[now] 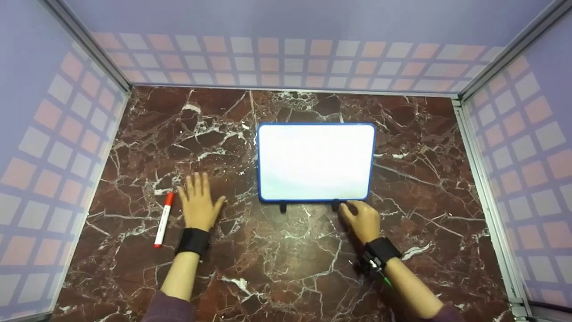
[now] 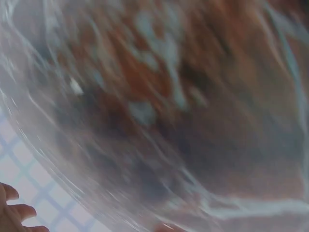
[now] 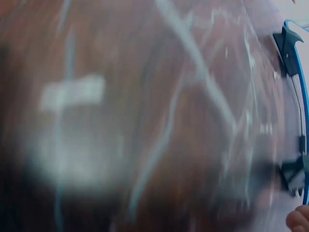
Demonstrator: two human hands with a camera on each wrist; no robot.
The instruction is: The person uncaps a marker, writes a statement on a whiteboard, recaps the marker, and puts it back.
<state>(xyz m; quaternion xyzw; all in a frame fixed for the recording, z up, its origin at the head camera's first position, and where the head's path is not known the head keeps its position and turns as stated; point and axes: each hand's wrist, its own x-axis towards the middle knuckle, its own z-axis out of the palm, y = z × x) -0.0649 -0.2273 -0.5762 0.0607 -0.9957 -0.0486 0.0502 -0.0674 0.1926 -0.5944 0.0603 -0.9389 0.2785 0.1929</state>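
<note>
A small whiteboard (image 1: 316, 162) with a blue frame is fitted with two black feet at its lower edge. My right hand (image 1: 364, 220), its fingers bent loosely, is beside the right black foot (image 1: 336, 205). In the right wrist view, fingers (image 3: 299, 218) show at the lower right corner, just below a black foot (image 3: 293, 174); I see no grip on it. Over the marbled tabletop, my left hand (image 1: 198, 206) is spread with straight fingers and holds nothing. Left of it lies a white marker (image 1: 163, 221) with a red cap. Fingertips (image 2: 24, 212) appear in the left wrist view.
A dark red marbled tabletop (image 1: 286, 268) bears everything. Pale walls with pink and white squares (image 1: 295, 65) enclose its back and both sides. Metal rails (image 1: 485, 201) run along the edges. The left foot (image 1: 283, 206) of the whiteboard projects forward.
</note>
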